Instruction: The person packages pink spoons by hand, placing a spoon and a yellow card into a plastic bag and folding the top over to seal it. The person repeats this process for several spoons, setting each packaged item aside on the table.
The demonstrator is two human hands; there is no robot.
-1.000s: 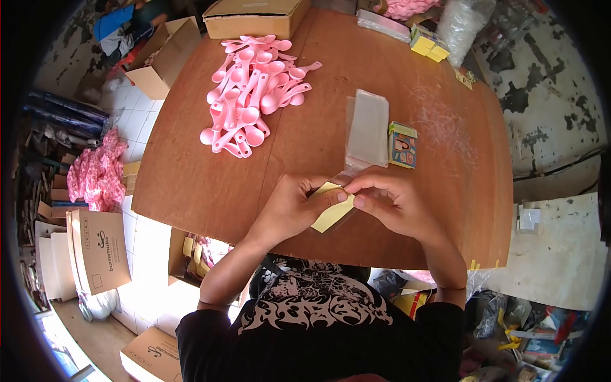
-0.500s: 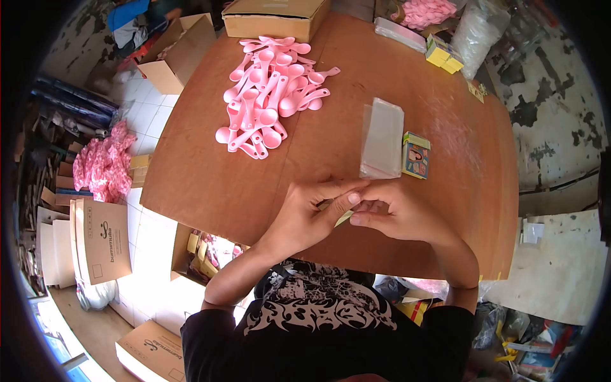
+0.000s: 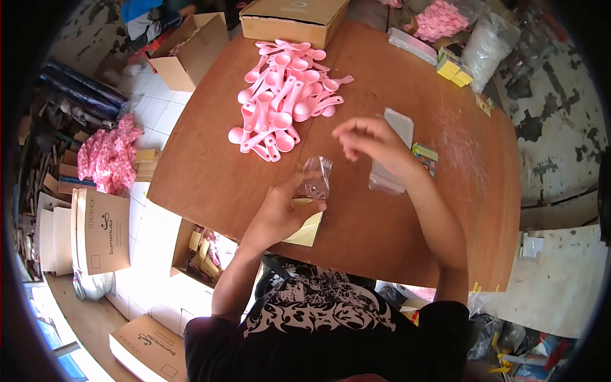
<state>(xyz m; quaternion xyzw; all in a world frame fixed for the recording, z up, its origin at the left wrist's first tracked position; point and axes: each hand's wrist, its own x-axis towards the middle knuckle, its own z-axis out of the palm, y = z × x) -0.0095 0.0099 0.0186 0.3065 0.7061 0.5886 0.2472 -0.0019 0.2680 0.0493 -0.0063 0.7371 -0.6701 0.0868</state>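
Observation:
My left hand [image 3: 275, 218] grips a clear plastic bag [image 3: 319, 173] near the table's front edge, with the thumb across it. The bag's upper end stands up loose beyond the fingers, and a pale yellow card [image 3: 305, 234] shows in its lower part. My right hand [image 3: 377, 145] hovers over the table, empty, its fingers loosely bent and apart. Ahead and to its left lies a heap of pink plastic scoops [image 3: 280, 102]. Under the right forearm, a stack of clear bags [image 3: 398, 127] and a small stack of printed cards [image 3: 425, 156] are partly hidden.
A closed cardboard box [image 3: 286, 28] stands at the table's far edge. Yellow boxes [image 3: 453, 67], a clear bag roll [image 3: 487, 48] and more pink items [image 3: 439, 19] sit far right. An open carton [image 3: 191, 54] stands beyond the table's left side.
My hands have parted. The left moved left and down with the bag and yellow card; the right let go and rose forward towards the scoops. The view has shifted slightly.

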